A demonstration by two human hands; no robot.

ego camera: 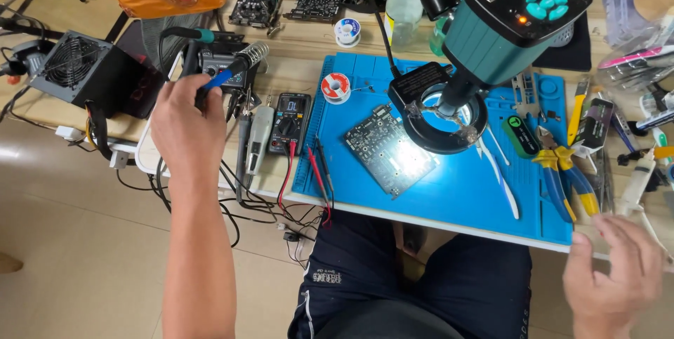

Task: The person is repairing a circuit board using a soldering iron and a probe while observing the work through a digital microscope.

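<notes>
Gripping a blue-handled soldering iron (226,75), the left hand (186,128) holds its grip shut; the right hand (614,276) hovers open and empty, just below yellow-handled pliers (565,177).

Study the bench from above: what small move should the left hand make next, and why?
Probably swing the soldering iron over to the circuit board. The left hand has its grip on the iron near its stand, while the board lies lit under the ring light on the blue mat; the right hand holds nothing.
</notes>
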